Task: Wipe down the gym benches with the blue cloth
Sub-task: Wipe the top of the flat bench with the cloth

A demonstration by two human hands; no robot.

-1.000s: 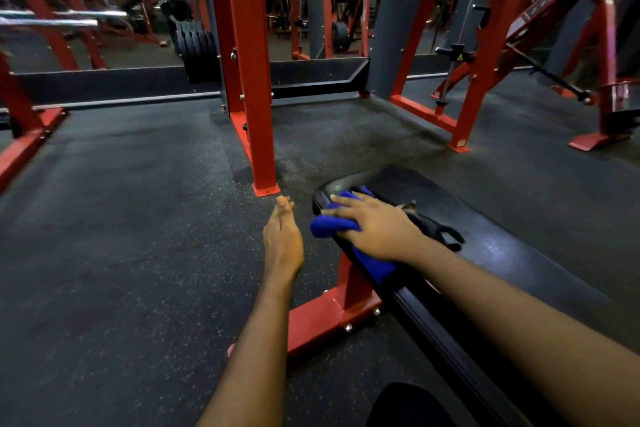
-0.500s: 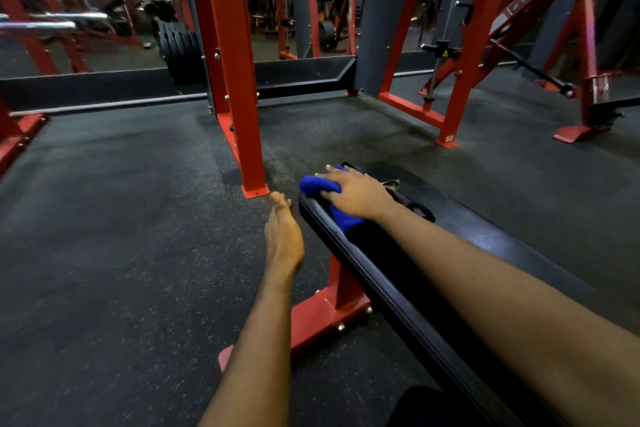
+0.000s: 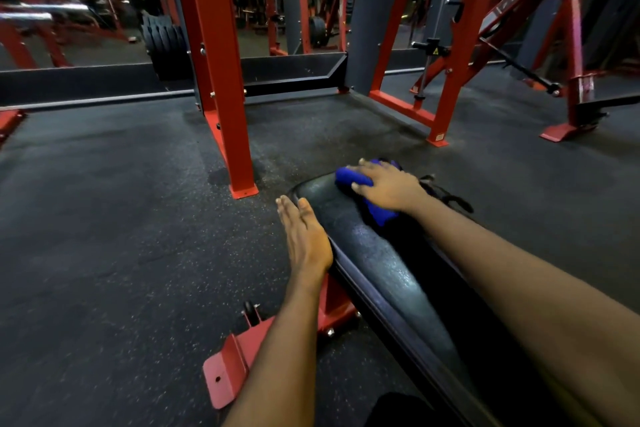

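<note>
A black padded gym bench (image 3: 388, 274) on a red frame runs from the lower right toward the middle of the view. My right hand (image 3: 388, 185) lies on the blue cloth (image 3: 356, 180) at the bench's far end, fingers spread over it and pressing it onto the pad. Part of the cloth sticks out below the wrist. My left hand (image 3: 304, 236) is stretched out flat with straight fingers beside the bench's left edge, holding nothing.
A red rack upright (image 3: 225, 87) stands on the floor just beyond the bench end. More red machine frames (image 3: 460, 55) stand at the back right, weight plates (image 3: 162, 42) at the back left. The bench's red foot (image 3: 235, 367) juts out at lower left. A black strap (image 3: 446, 196) lies beside the bench.
My right hand has slid the blue cloth further along the pad toward the bench's far end. My left hand stays flat beside the bench, now closer to its edge.
</note>
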